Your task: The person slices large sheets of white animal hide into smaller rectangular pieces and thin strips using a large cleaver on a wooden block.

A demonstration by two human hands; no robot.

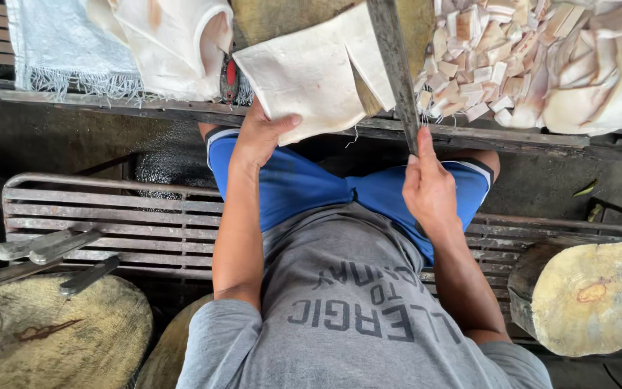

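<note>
Fingers [282, 124] of the left hand [257, 137] pinch the near edge of a pale, flat slab [311, 75], thumb on top, holding it on the bench [512, 137]. Fingers of the right hand [430, 187] are wrapped tight round the handle of a long knife [395, 65], whose blade lies across the slab's right side. Right of the blade sits a heap of pale cut pieces [484, 54]. Left of the slab lies a white cloth [59, 43]. Round wooden blocks [592, 295] stand near the person's sides.
</note>
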